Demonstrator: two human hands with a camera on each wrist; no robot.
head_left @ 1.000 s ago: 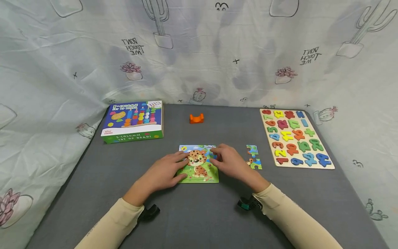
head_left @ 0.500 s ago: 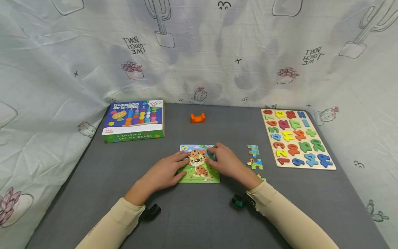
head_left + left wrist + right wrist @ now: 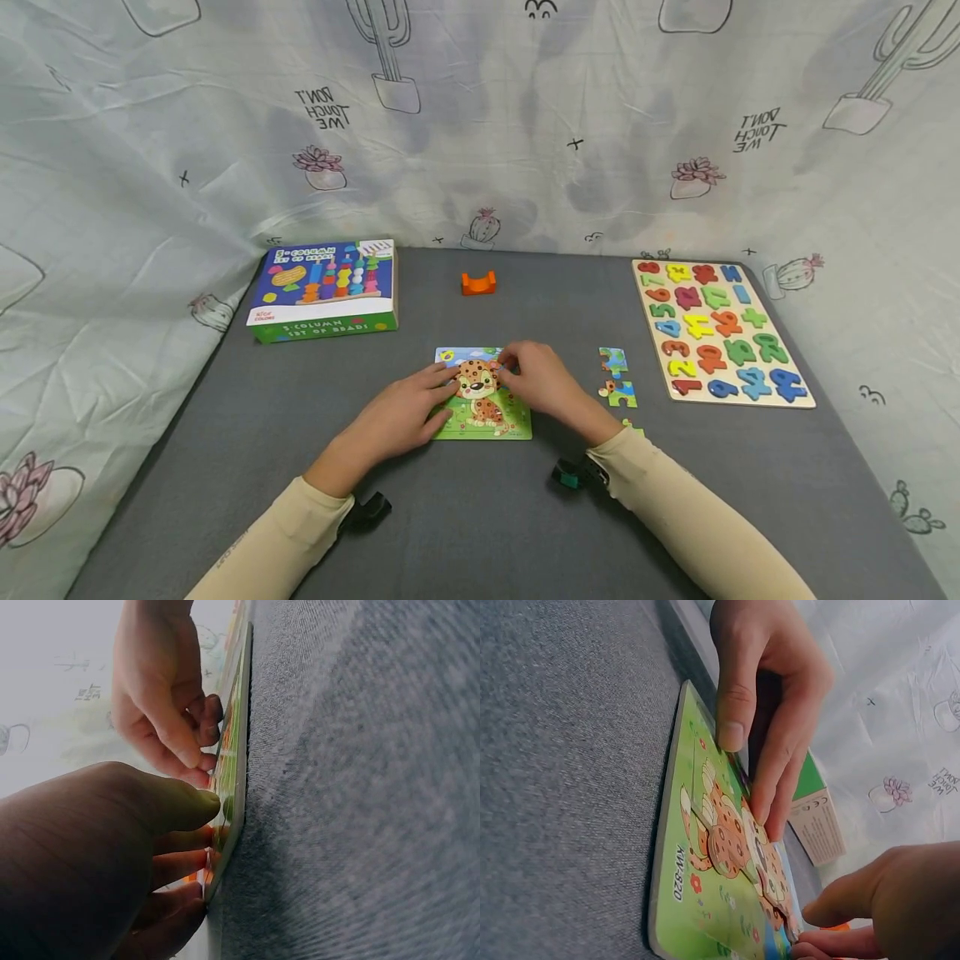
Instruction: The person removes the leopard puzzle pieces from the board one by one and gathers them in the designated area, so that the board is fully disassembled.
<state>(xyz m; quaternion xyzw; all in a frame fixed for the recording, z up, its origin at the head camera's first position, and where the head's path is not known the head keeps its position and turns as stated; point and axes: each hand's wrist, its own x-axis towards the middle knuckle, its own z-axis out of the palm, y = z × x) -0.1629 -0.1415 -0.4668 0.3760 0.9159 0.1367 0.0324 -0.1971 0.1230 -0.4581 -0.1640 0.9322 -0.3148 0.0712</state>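
A leopard jigsaw puzzle board lies flat on the grey table. My left hand rests at its left side; in the right wrist view its thumb and fairly straight fingers touch the board. My right hand is over the upper right part, by the leopard's ear. There its thumb and fingertips pinch the edge of a puzzle piece, mostly hidden by the fingers. Raised pieces with leopard spots show on the board in the right wrist view. Loose puzzle pieces lie to the right of the board, one partly behind my forearm.
A bead-set box stands at the back left. An orange curved block sits at the back middle. On the right lies a wooden board of coloured numbers and signs. A printed cloth hangs behind the table.
My right hand has shifted left over the board, from its right edge towards the leopard's ear. A green loose piece has come out from behind my right forearm. My left hand stays in place.
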